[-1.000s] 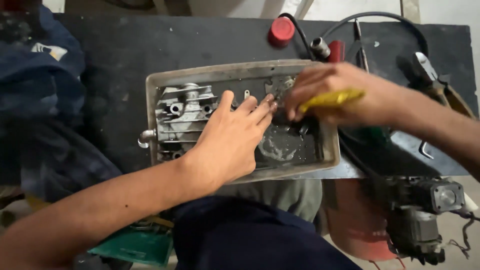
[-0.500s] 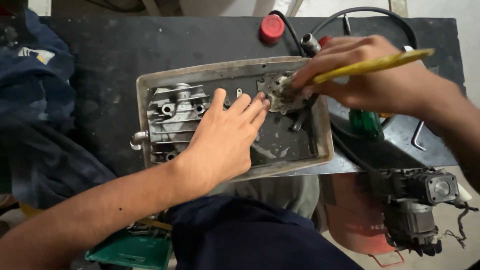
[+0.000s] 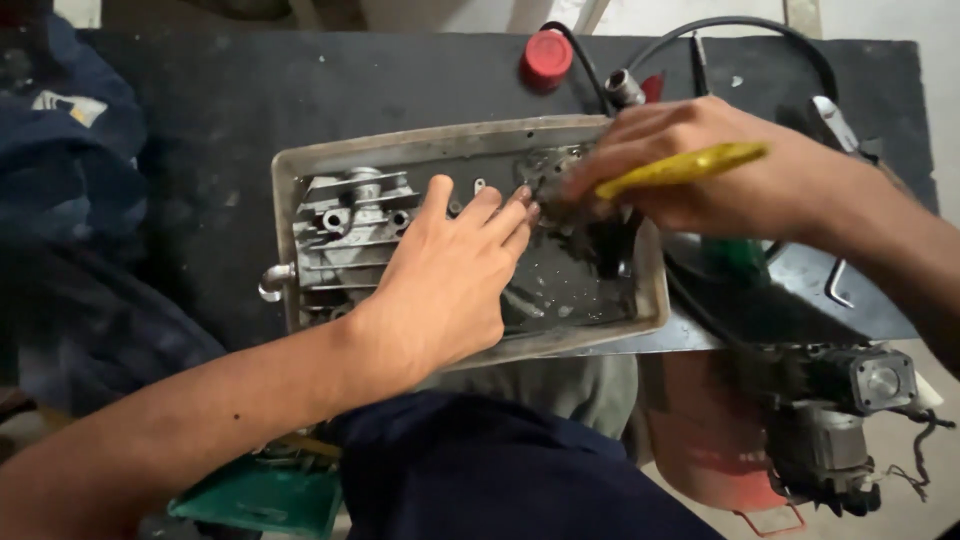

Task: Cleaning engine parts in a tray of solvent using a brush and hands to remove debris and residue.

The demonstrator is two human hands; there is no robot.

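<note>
hands first: your left hand (image 3: pixel 455 285) lies flat and open, palm down, inside the grey tray (image 3: pixel 420 145), fingers spread and pointing up and to the right; it grips nothing, and its fingertips touch a small dirty metal part (image 3: pixel 552 190) near the tray's upper right. your right hand (image 3: pixel 710 170) is curled closed around a yellow-handled tool (image 3: pixel 680 168) and presses against that same part from the right.

the yellow handle runs nearly level, its long axis left to right, with the free end tipped a little up toward the right. its working end is buried under your fingers, so you cannot tell what sort of tool it is or exactly where it meets the part. the small part is blurred and half covered by both hands; its shape and facing are hard to make out.

the tray sits on the dark worktop (image 3: pixel 200 100), long side left to right, its near edge just above your lap. a finned metal casting (image 3: pixel 345 235) lies in the tray's left half, fins running sideways, its right side hidden under your left hand.

beyond the tray stand a red cap (image 3: pixel 548 52) and a black hose (image 3: pixel 740 25). a small engine assembly (image 3: pixel 840 420) sits low at the right, partly cut off.
</note>
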